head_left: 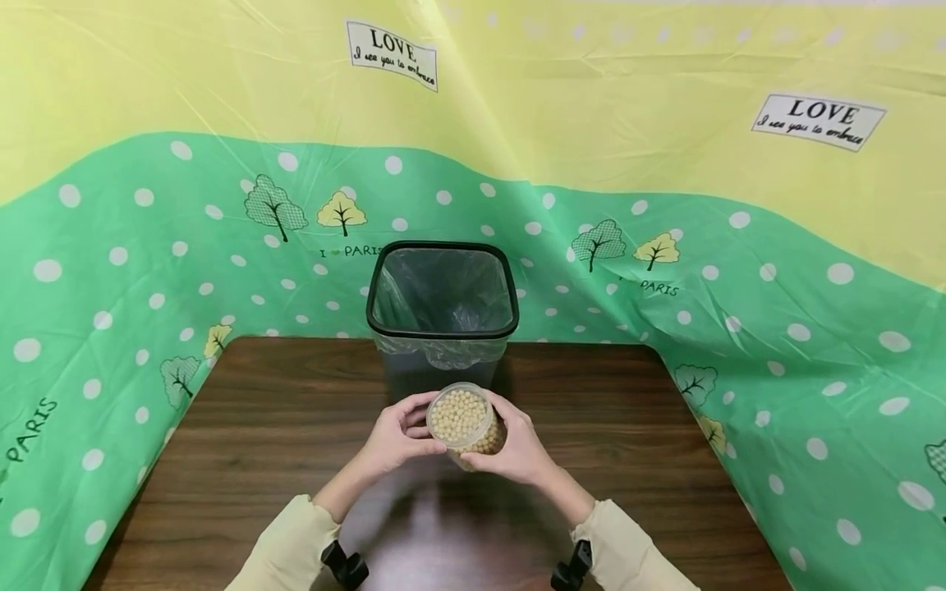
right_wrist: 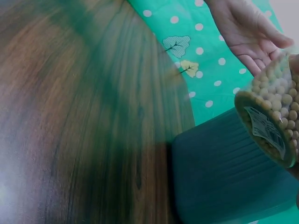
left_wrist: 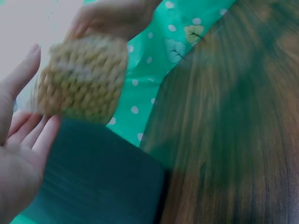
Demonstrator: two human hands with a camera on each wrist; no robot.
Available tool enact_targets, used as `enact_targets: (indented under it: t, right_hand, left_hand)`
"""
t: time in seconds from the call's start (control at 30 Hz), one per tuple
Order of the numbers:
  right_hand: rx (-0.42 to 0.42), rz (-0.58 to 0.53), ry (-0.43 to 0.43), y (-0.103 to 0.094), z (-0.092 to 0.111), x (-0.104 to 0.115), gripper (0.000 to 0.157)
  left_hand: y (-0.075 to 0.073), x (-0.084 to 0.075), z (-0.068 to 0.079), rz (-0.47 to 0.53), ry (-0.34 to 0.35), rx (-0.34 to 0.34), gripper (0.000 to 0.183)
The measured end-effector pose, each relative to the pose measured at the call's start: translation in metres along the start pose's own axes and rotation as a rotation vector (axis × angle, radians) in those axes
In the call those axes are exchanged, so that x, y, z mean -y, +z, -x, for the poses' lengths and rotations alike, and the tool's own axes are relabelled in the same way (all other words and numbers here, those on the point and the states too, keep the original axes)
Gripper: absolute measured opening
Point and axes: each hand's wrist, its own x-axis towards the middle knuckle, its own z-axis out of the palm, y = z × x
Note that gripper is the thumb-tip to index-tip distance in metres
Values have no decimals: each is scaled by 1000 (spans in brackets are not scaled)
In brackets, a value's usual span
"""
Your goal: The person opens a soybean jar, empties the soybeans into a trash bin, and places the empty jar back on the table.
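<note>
Right hand grips clear jar of beige beans, tilted above wooden table, near side of lined trash bin. Left hand: fingers loosely spread round its top; firm contact unclear. Keep right grip firm, avoid further tipping.

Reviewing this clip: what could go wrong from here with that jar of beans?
The clear jar is held up between the left hand and right hand, so a slipping grip might drop it.

It tilts, and I can't tell whether the top is firmly closed; if not, the beans could spill.

The lined bin stands just beyond, so some spilled beans might land inside.
</note>
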Motion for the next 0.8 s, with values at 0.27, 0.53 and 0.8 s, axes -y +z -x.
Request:
enact_targets:
  t: [0.27, 0.53, 0.8]
  right_hand:
    - [88, -181, 68, -5, 2, -1, 72]
    - [120, -169, 67, -3, 0, 1, 73]
    - [-19, -81, 54, 0, -2, 6, 76]
  left_hand:
    - [-12, -9, -1, -68, 9, 43, 63]
    - [-11, -4, 3, -18, 3, 46, 73]
    - [4, -7, 3, -51, 35, -137, 64]
